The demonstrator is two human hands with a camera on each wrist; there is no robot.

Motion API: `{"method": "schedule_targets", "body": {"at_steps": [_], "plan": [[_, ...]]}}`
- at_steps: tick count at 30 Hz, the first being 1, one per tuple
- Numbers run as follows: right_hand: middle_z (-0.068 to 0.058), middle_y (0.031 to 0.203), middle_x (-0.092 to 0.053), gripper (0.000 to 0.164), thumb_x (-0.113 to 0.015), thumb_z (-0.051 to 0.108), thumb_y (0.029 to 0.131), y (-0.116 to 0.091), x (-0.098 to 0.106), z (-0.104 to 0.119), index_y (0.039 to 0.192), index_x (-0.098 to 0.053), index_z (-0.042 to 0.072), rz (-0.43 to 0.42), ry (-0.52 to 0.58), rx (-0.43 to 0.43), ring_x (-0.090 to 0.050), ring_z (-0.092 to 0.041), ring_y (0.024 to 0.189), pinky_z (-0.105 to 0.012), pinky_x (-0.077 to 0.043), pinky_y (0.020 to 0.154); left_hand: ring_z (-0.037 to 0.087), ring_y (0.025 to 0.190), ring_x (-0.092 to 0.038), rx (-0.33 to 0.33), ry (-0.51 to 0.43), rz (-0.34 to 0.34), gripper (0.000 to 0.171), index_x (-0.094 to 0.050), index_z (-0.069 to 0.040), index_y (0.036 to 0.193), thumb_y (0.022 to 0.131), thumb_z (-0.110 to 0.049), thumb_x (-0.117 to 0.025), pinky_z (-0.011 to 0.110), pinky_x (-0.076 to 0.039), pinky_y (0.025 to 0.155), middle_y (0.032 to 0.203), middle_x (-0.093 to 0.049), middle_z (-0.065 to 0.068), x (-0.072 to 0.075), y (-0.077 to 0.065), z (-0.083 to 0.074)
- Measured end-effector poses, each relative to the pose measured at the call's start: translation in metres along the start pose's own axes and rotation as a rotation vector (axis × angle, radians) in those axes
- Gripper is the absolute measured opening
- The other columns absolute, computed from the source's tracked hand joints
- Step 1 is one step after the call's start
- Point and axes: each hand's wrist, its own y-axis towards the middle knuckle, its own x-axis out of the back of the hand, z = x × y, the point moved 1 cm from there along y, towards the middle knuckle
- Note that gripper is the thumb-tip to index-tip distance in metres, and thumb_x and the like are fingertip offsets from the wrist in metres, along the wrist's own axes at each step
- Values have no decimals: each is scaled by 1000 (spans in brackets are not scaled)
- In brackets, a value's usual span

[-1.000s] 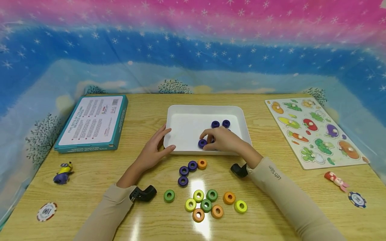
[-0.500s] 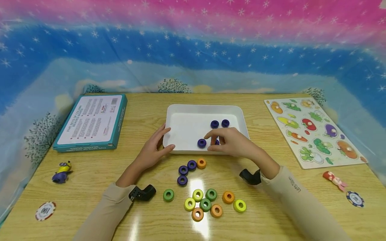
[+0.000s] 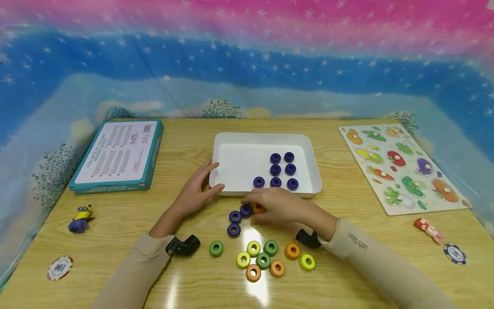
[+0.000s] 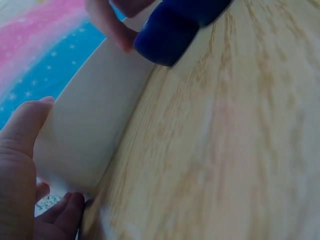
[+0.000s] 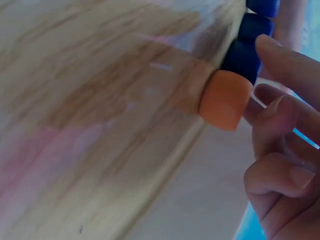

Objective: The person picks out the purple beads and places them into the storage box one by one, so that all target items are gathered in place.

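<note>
My left hand (image 3: 194, 191) grips the front left corner of the white tray (image 3: 231, 171), its thumb on the front rim and fingers along the left side. In the left wrist view the thumb (image 4: 25, 120) lies at the tray's edge. Several purple ring beads (image 3: 275, 170) lie in the tray's right half. In front of the tray, my right hand (image 3: 279, 206) reaches over an orange bead (image 5: 226, 100), partly covering it in the head view. Its thumb and index finger spread around a purple bead (image 3: 246, 210) just left of it. Two more purple beads (image 3: 234, 223) adjoin that one.
Green, yellow and orange beads (image 3: 263, 261) lie nearer the person. At the left are a teal box (image 3: 115, 154), a minion figure (image 3: 81, 219) and a poker chip (image 3: 60, 268). A vegetable puzzle board (image 3: 401, 167), a small figure (image 3: 429, 231) and another chip (image 3: 455, 253) are right.
My right hand has left the purple beads inside the tray and moved toward the person, to the purple and orange beads before it. The left hand has stayed at the tray's corner.
</note>
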Motion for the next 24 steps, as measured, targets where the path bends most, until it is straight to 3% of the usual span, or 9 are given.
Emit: {"method": "schedule_targets", "body": {"at_steps": [6,16,19,24], "plan": [[10,96,-52,37,-64,33,74,3,-3,1,107,-56,18,-3,-43,5,-47,-4,76,-21,-40,65,17,124,-14,0,-3,-1,60,-33,-12,130,80,-35,-55,39,-21,96,139,-14,4,0,1,-2],[13,89,-53,29,-67,30,71,4,1,2,97,-59,20,23,55,37,-47,-5,71,-20,-39,61,17,124,-14,9,6,2,60,-32,-13,130,80,-37,-54,37,-22,96,139,-14,3,-1,1,-1],[12,93,-54,30,-66,27,73,2,8,0,100,-59,18,-16,107,46,-48,-6,74,-21,-40,64,17,124,-14,11,14,2,60,-32,-14,130,80,-38,-54,38,-21,96,139,-14,4,-1,1,0],[10,89,-54,29,-66,24,73,0,27,-16,101,-59,17,-153,177,23,-45,-6,57,-22,-39,53,18,124,-14,6,3,2,60,-33,-12,130,80,-38,-54,38,-21,96,139,-14,5,-1,1,1]]}}
